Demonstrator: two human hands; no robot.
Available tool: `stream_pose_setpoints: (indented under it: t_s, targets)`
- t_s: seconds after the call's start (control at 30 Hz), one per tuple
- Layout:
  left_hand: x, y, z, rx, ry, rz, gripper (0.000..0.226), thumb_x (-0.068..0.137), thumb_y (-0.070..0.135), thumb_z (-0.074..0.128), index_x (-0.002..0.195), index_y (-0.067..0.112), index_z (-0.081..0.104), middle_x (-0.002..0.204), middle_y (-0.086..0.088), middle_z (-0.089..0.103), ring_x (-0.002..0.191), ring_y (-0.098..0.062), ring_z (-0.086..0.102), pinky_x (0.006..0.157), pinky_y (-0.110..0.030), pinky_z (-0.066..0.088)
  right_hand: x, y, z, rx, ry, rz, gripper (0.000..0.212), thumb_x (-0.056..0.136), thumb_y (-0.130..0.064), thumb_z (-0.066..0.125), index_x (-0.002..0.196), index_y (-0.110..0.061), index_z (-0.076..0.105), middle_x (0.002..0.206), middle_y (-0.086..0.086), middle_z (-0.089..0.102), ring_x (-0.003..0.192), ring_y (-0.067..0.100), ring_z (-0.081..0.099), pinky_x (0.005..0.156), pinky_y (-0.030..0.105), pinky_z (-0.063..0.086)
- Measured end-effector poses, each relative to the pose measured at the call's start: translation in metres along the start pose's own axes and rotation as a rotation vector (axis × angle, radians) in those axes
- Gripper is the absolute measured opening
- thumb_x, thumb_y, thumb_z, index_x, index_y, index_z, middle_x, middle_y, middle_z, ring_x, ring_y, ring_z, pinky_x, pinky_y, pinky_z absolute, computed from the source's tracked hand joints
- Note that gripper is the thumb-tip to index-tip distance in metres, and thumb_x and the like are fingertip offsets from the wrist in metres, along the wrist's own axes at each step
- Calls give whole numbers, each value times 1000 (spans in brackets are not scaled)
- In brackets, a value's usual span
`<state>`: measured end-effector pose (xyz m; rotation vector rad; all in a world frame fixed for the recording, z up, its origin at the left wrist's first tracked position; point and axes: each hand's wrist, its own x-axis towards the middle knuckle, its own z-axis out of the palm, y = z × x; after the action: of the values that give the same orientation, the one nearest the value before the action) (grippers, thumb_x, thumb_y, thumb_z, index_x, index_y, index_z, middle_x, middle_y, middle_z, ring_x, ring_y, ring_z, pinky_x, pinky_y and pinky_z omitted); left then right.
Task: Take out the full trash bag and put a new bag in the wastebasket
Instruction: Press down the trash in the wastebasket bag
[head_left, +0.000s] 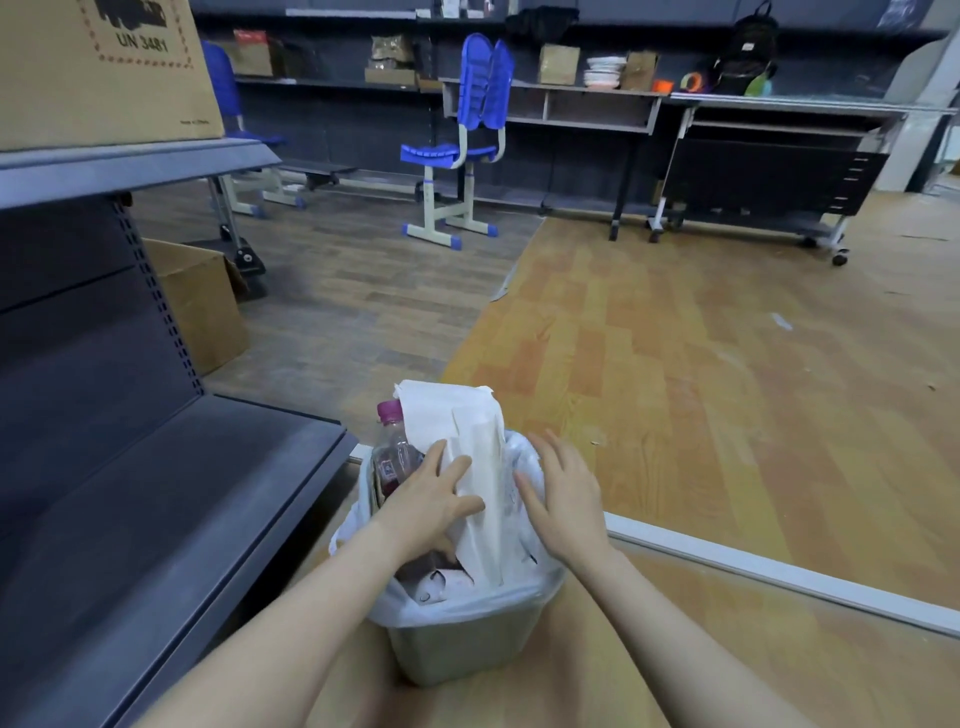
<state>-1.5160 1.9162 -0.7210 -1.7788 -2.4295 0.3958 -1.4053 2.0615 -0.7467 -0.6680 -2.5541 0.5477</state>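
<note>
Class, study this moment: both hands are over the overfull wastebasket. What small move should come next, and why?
Probably press the tall white paper down with the left hand while the right hand reaches for the bag's rim. The paper and a bottle stick up above the wastebasket, so the bag cannot yet be gathered closed.

1. The wooden floor (675, 364) in front of me carries the grey wastebasket (462, 649), standing upright just beside the dark metal shelf unit (156, 493).
2. A cardboard box (202, 306) sits on the floor behind that unit.
3. Blue chairs (457, 150) stand farther off.
</note>
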Motion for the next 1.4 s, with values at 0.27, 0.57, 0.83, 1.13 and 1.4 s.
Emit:
stream_pose_setpoints:
  t_s: [0.27, 0.57, 0.83, 1.13, 1.4]
  targets:
    - [2, 0, 13, -117, -80, -3, 51, 85, 13, 62, 132, 23, 45, 155, -15, 9, 140, -51, -6, 113, -51, 20, 116, -85, 9, -156, -471, -209, 71, 86, 1, 34, 151, -17, 12, 160, 0, 6, 148, 20, -2, 116, 55, 4]
    - [5, 4, 21, -153, -29, 10, 41, 88, 19, 58, 127, 16, 46, 152, -21, 9, 137, -54, -14, 116, -52, -1, 118, -84, 18, -102, -468, -357, 25, 71, -11, 52, 93, -9, 41, 90, 8, 46, 84, 23, 39, 67, 31, 29]
    - [-3, 6, 19, -151, 137, 62, 53, 79, 3, 58, 129, 19, 53, 148, -27, 27, 135, -55, 19, 110, -53, 30, 57, -52, 17, 89, -226, -387, 45, 66, -4, 37, 98, -6, 69, 101, 9, 69, 102, 28, 60, 73, 31, 43]
    - [-19, 4, 36, -64, 135, 101, 66, 61, 20, 63, 126, 19, 51, 124, -12, 59, 111, -40, 58, 92, -44, 51, 21, -27, 15, 10, -220, -350, 64, 74, -3, 34, 133, -18, 54, 143, 2, 47, 138, 29, 37, 112, 46, 20]
    - [-33, -22, 6, -385, 548, -125, 46, 88, 28, 46, 129, 10, 54, 133, -5, 56, 120, -17, 54, 95, -22, 44, 17, -21, 40, 89, -175, -365, 48, 90, -10, 35, 136, -13, 49, 146, 9, 41, 140, 30, 26, 110, 38, 16]
